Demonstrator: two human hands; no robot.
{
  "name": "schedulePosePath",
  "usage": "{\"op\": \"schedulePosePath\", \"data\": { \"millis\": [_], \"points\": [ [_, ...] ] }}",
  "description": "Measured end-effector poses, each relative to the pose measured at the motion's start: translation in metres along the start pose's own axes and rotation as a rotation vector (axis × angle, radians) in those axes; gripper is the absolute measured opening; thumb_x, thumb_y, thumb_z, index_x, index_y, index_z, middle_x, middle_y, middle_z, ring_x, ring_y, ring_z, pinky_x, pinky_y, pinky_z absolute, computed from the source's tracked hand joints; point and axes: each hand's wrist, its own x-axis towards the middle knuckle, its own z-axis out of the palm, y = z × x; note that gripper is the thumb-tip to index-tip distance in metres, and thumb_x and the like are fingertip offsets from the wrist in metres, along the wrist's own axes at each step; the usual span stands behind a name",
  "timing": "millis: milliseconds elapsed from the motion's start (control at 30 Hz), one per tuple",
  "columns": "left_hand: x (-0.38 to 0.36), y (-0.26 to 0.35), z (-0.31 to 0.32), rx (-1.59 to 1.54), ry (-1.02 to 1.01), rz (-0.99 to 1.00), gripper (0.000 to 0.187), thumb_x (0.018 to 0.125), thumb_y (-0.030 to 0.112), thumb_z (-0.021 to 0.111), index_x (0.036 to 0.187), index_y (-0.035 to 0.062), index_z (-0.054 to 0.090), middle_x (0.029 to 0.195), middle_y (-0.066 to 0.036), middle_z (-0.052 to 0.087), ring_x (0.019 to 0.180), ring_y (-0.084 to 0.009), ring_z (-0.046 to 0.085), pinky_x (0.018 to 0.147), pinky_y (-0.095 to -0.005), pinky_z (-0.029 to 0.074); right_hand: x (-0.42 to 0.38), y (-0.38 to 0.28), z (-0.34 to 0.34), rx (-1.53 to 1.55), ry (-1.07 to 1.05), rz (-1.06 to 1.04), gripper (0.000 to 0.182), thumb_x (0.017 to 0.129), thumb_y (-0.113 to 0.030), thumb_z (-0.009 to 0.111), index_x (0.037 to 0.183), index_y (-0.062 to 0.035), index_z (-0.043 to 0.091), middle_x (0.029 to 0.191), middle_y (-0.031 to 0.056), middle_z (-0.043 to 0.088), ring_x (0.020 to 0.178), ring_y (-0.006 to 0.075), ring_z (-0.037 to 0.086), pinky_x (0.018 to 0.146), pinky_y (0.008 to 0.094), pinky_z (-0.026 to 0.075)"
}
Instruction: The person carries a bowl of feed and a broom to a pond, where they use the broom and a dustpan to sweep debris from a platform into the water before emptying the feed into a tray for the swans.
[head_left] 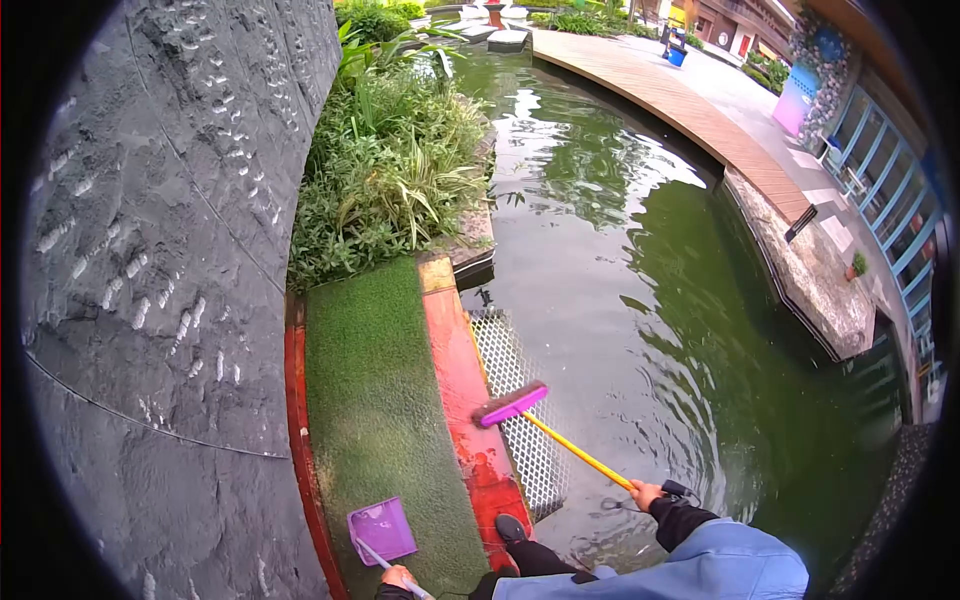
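My right hand (648, 493) is closed around the yellow handle of a broom (575, 450). Its purple head, with dark bristles, lies across the wet red ledge (465, 400) and reaches over a white metal grating (510, 370) at the water's edge. Low in the view, my left hand (398, 577) grips the pale handle of a purple dustpan (384, 530). The pan is over the strip of green artificial turf (375, 400), to the left of my shoe (511, 528).
Dark green pond water (620, 300) borders the ledge on the right. A rough grey stone wall (170, 250) rises on the left. Dense plants (390, 170) stand beyond the turf. Across the water run a wooden deck (650, 90) and a stone edge (800, 265).
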Motion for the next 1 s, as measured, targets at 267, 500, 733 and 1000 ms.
{"op": "schedulePosePath", "data": {
  "millis": [267, 500, 733, 1000],
  "points": [
    [0.022, 0.03, -0.005, -0.956, 0.009, -0.566, 0.019, 0.079, 0.019, 0.044, 0.07, 0.0056, 0.053, 0.064, -0.013, 0.051, 0.056, -0.0215, 0.051, 0.049, -0.033, 0.042, -0.074, 0.017, -0.057, -0.003, -0.016, 0.229, 0.041, 0.077, -0.038, 0.052, 0.113, -0.0207, 0.054, 0.089, 0.0083, 0.063, 0.078, 0.0204, 0.062, 0.071, 0.0328, 0.048],
    [0.027, 0.059, -0.028, -1.247, 0.004, -0.704, 0.015, 0.077, 0.014, 0.04, 0.067, 0.0058, 0.047, 0.059, -0.009, 0.045, 0.049, -0.0193, 0.045, 0.043, -0.0314, 0.037, -0.011, -0.1, -0.074, 0.032, 0.027, 0.04, 0.041, 0.078, -0.035, 0.049, 0.116, -0.0189, 0.051, 0.101, 0.0128, 0.06, 0.095, 0.0279, 0.056, 0.081, 0.0364, 0.044],
    [0.051, 0.104, -0.064, -1.475, -0.047, -0.842, 0.012, 0.075, 0.008, 0.037, 0.064, 0.006, 0.042, 0.054, -0.005, 0.04, 0.042, -0.0171, 0.039, 0.037, -0.0299, 0.033, 0.129, -0.3, -0.079, 0.047, 0.007, -0.21, 0.033, 0.081, -0.034, 0.047, 0.11, -0.0204, 0.053, 0.099, 0.0137, 0.059, 0.094, 0.0323, 0.055, 0.082, 0.0427, 0.043],
    [0.107, 0.226, -0.12, -1.65, -0.043, -1.084, 0.027, 0.076, 0.016, 0.043, 0.05, 0.0127, 0.034, 0.041, 0.001, 0.034, 0.033, -0.0121, 0.036, 0.032, -0.0254, 0.03, 0.207, -0.307, -0.072, 0.018, 0.113, -0.22, 0.031, 0.08, -0.027, 0.053, 0.11, -0.0183, 0.054, 0.083, 0.015, 0.061, 0.074, 0.0315, 0.059, 0.067, 0.0413, 0.045]
  ]
}}
